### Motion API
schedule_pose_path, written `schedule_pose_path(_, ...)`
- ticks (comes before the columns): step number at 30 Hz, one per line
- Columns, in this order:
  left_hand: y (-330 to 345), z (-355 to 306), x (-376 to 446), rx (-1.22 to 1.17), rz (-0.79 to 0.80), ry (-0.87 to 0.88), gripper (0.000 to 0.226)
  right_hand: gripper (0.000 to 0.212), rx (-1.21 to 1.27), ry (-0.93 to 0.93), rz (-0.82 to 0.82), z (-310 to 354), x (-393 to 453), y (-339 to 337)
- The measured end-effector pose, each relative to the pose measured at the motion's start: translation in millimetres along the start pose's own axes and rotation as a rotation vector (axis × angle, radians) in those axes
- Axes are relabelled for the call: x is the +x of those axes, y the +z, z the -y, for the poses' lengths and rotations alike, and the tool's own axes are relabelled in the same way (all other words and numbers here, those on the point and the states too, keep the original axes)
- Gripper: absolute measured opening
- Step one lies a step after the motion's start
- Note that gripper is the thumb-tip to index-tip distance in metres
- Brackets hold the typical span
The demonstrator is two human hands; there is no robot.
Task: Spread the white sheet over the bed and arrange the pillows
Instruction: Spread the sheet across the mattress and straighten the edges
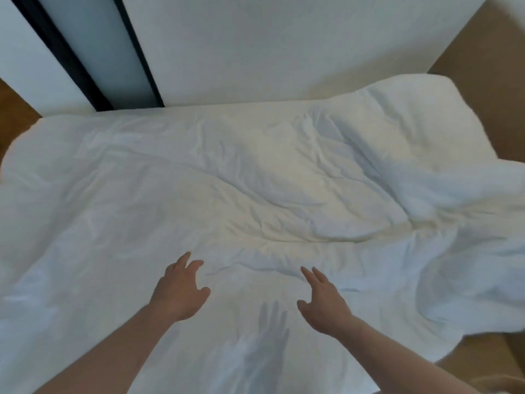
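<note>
While both hands hover with fingers spread and holding nothing, the white sheet (255, 180) lies rumpled across the bed, its bunched ridge running ahead and rightward, nearer the right hand (324, 302) than the left hand (179, 291).

White sheet (255, 180) cropped left, below.

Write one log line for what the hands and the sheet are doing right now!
left hand: open, above sheet | right hand: open, above sheet | white sheet: covers bed, wrinkled, bunched at right | pillows: none seen
</note>
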State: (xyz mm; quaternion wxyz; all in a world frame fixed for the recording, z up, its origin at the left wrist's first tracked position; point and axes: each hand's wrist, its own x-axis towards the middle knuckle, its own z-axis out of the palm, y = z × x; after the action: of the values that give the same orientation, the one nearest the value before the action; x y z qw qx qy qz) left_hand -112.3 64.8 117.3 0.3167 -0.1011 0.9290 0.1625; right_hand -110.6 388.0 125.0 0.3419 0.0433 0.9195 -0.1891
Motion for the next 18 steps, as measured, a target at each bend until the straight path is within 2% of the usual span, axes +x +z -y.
schedule_pose_path(4,-4,-87,4,-0.004,-0.004,0.078,0.072,0.079,0.025,0.081,-0.069,-75,-9,-57)
schedule_pose_path(8,-10,-147,13,-0.014,-0.02,0.17,0.071,0.079,0.086,0.145,-0.125,-121,-16,-85)
schedule_pose_path(18,-1,-223,34,0.009,0.023,0.276,0.073,0.078,0.194,0.262,-0.17,-190,-49,-95)
